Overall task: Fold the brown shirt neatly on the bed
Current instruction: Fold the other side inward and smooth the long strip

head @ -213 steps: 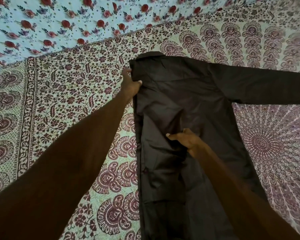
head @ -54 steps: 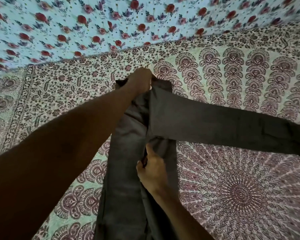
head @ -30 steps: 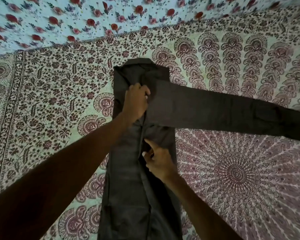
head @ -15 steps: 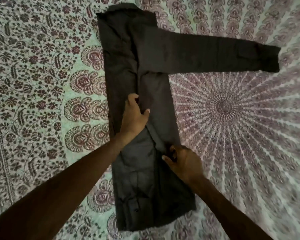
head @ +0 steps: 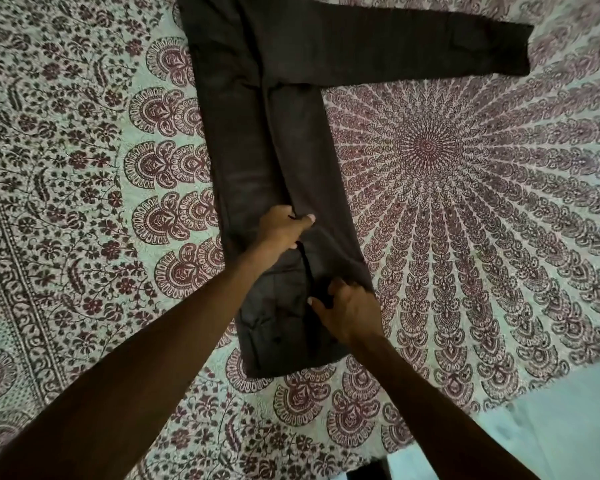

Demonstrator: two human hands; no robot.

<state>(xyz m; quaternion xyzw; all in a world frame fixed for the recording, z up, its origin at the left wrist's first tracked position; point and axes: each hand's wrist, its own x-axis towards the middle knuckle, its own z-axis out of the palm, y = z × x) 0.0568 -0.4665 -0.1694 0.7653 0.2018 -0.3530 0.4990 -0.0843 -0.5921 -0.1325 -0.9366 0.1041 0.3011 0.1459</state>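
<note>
The brown shirt (head: pixel 243 140) is lying on the bed (head: pixel 84 168) as a long narrow strip, with both sides apparently folded in toward the middle. The left grip (head: pixel 283 233) is pinching the centre fold, and the right grip (head: pixel 349 313) is clutching cloth near the hem. One sleeve (head: pixel 413 43) is sticking out sideways — it and the crosswise folds are waiting to be done.

Light: dim, soft and even, with a greenish cast over the bedspread (head: pixel 465 202).
Shadows: faint; the brown shirt (head: pixel 243 133) reads near-black, its folds barely showing.
Sharpness: centre fairly crisp, pattern smearing outward.
Edges: wide-angle bending at the corners.
</note>
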